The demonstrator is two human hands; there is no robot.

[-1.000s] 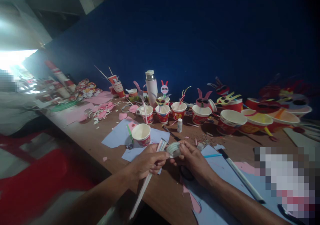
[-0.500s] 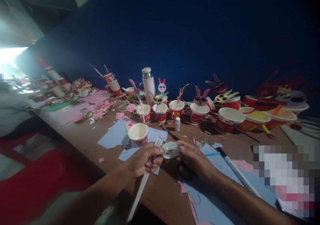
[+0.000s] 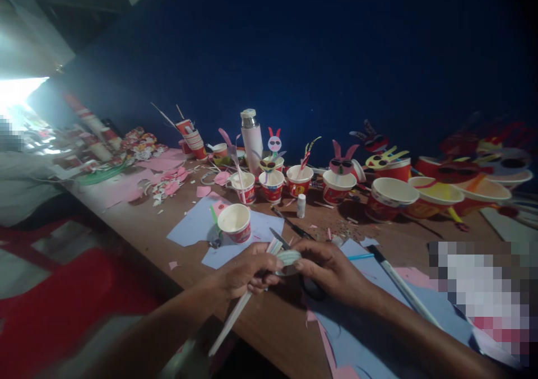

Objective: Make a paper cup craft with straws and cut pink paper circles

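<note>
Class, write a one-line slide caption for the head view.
A tape roll between the left hand, which grips pale strips, and the right hand, before red paper cups on a brown table.

brown table | blue paper | pink scraps | white flask | small white bottle | red-and-white cups

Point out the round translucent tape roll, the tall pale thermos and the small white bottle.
Round translucent tape roll [image 3: 288, 257], head view: outer band.
Tall pale thermos [image 3: 253, 144], head view: body.
Small white bottle [image 3: 301, 207], head view: body.

Pale green roll, whitish strips, red patterned cup with cream inside, light-blue paper, brown table
</note>
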